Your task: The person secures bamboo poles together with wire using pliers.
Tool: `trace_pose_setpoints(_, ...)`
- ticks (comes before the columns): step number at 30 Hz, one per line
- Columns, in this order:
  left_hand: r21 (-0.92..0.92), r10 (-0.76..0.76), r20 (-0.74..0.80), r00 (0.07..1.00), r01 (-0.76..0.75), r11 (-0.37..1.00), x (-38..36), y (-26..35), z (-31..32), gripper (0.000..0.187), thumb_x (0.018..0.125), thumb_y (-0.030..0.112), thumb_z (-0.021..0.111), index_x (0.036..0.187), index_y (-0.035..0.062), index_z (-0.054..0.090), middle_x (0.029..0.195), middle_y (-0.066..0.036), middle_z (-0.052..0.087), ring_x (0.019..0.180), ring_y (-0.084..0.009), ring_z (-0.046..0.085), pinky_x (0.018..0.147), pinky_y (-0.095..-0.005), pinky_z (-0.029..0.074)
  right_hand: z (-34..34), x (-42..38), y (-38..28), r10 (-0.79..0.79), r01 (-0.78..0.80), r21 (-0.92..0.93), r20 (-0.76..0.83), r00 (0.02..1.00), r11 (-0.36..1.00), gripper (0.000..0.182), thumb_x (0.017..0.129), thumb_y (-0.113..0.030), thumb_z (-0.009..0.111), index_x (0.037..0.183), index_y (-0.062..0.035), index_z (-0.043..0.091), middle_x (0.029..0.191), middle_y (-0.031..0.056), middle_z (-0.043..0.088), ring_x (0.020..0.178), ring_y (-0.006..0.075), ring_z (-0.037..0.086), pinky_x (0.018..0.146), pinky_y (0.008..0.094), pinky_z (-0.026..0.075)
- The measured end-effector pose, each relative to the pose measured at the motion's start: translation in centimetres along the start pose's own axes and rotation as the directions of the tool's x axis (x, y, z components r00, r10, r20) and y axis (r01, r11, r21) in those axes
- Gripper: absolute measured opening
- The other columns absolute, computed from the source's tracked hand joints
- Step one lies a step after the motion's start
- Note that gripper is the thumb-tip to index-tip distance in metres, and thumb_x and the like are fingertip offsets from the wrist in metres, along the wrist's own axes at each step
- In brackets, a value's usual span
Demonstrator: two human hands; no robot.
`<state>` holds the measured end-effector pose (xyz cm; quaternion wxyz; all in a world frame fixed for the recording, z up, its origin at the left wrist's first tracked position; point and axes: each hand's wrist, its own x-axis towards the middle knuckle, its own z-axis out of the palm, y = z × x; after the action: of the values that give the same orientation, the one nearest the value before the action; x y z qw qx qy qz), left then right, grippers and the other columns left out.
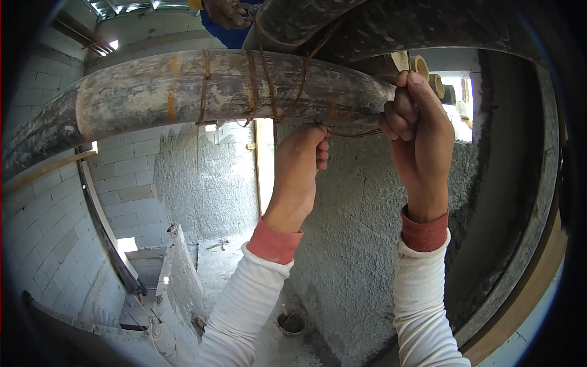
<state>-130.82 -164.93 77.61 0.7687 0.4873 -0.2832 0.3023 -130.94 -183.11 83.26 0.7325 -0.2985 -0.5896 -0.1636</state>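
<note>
Between my two hands runs a thin brown wire (356, 134), just below a thick, grimy grey pole or pipe (232, 85). My left hand (298, 168) is closed, pinching the wire under the pole. My right hand (419, 125) is raised at the pole's right end, its fingers curled around the other end of the wire and its thumb pointing up. Rusty wire loops (251, 85) are wrapped round the pole left of my hands. What lies inside my right fingers is partly hidden.
Thick dark poles (428, 27) cross overhead. Another person's hand (226, 12) shows at the top. Yellowish tube ends (420, 67) stick out behind my right hand. A rough plastered wall (354, 226) stands ahead. Far below are a bucket (291, 323) and a low wall (174, 287).
</note>
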Motion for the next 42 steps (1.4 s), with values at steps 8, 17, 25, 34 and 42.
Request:
trace_pose_setpoints(8, 0.055, -0.004, -0.007, 1.000, 0.004, 0.998, -0.3, 0.6, -0.1, 0.011, 0.096, 0.018, 0.061, 0.094, 0.0087, 0.067, 0.082, 0.003, 0.056, 0.076, -0.0093, 0.052, 0.070, -0.0277, 0.042, 0.6, 0.2, -0.4, 0.051, -0.051, -0.015, -0.045, 0.998, 0.999, 0.026, 0.110, -0.025, 0.046, 0.104, -0.0044, 0.060, 0.065, -0.0050, 0.038, 0.051, 0.0073, 0.040, 0.052, 0.0260, 0.036)
trace_pose_setpoints(17, 0.083, -0.011, 0.017, 1.000, 0.009, 0.997, -0.2, 0.7, -0.6, 0.013, 0.096, 0.018, 0.061, 0.093, 0.0065, 0.067, 0.078, 0.004, 0.053, 0.073, -0.0091, 0.050, 0.068, -0.0268, 0.041, 0.6, 5.0, -1.6, 0.088, -0.091, -0.036, -0.077, 0.993, 0.995, 0.026, 0.107, -0.027, 0.047, 0.093, -0.0072, 0.056, 0.062, -0.0043, 0.038, 0.047, 0.0078, 0.039, 0.043, 0.0248, 0.033)
trace_pose_setpoints(25, 0.006, 0.003, -0.057, 0.998, -0.002, 1.000, 0.0, 1.0, 0.3, 0.009, 0.093, 0.016, 0.064, 0.091, 0.0081, 0.067, 0.077, 0.004, 0.053, 0.072, -0.0082, 0.050, 0.067, -0.0269, 0.040, 1.2, 3.8, -0.9, -0.002, 0.007, 0.044, -0.114, 0.993, 0.999, 0.026, 0.105, -0.019, 0.052, 0.081, -0.0123, 0.046, 0.058, -0.0072, 0.032, 0.042, 0.0041, 0.027, 0.038, 0.0234, 0.022)
trace_pose_setpoints(34, -0.053, 0.003, -0.124, 0.992, -0.009, 0.999, -0.6, 2.0, 0.5, 0.008, 0.094, 0.017, 0.063, 0.094, 0.0094, 0.065, 0.079, 0.004, 0.053, 0.073, -0.0085, 0.050, 0.069, -0.0277, 0.040, 3.5, 2.3, -1.2, -0.021, 0.046, 0.098, -0.236, 0.971, 0.994, 0.024, 0.107, -0.018, 0.051, 0.084, -0.0113, 0.052, 0.057, -0.0083, 0.028, 0.044, 0.0032, 0.025, 0.039, 0.0226, 0.021)
trace_pose_setpoints(42, -0.089, -0.013, -0.099, 0.995, 0.004, 0.996, -0.5, 1.8, 0.0, 0.009, 0.094, 0.018, 0.064, 0.094, 0.0098, 0.064, 0.078, 0.004, 0.052, 0.073, -0.0088, 0.049, 0.069, -0.0283, 0.039, 4.9, 0.6, -0.9, -0.026, 0.081, 0.144, -0.348, 0.937, 0.986, 0.025, 0.106, -0.019, 0.056, 0.081, -0.0158, 0.050, 0.057, -0.0094, 0.028, 0.045, 0.0034, 0.021, 0.040, 0.0235, 0.019)
